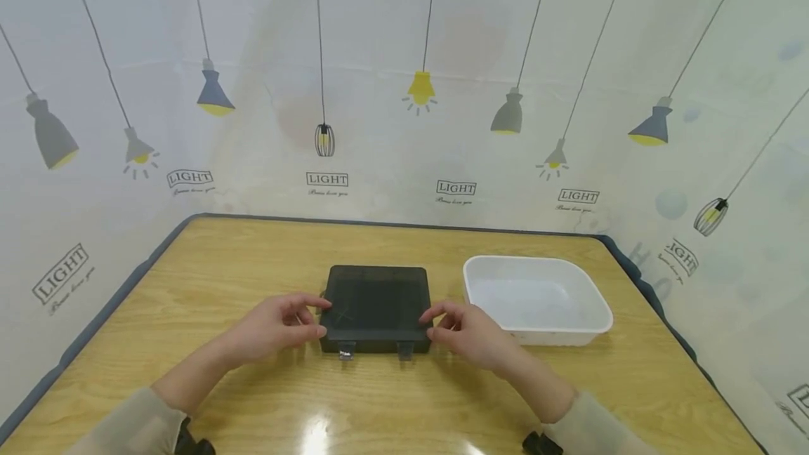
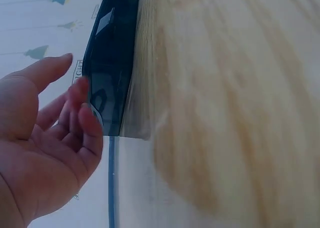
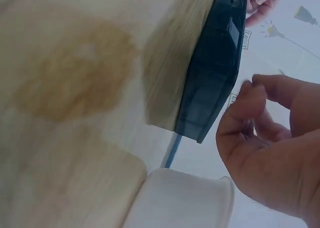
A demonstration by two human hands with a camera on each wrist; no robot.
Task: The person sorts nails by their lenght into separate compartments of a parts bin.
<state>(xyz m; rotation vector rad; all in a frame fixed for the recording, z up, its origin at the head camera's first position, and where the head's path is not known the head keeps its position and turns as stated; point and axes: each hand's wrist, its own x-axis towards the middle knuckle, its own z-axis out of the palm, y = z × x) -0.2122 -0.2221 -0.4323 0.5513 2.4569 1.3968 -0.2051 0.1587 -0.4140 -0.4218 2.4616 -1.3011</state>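
A dark, see-through plastic case (image 1: 378,300) lies flat on the table, its lid down. Two clear latches (image 1: 346,351) stick out from its front side. At the left edge of the case is my left hand (image 1: 278,325), its fingers bent loosely and the fingertips at the rim. My right hand (image 1: 474,334) is at the opposite edge, thumb and forefinger near each other by the front right corner. From the right wrist view, a small gap seems to show between those fingertips and the case (image 3: 212,67). What lies inside the case cannot be made out.
To the right of the case stands a white plastic tub (image 1: 537,332), close behind my right forearm. The wooden table (image 1: 253,251) has a dark edge, with a lamp-patterned curtain (image 1: 379,111) around it.
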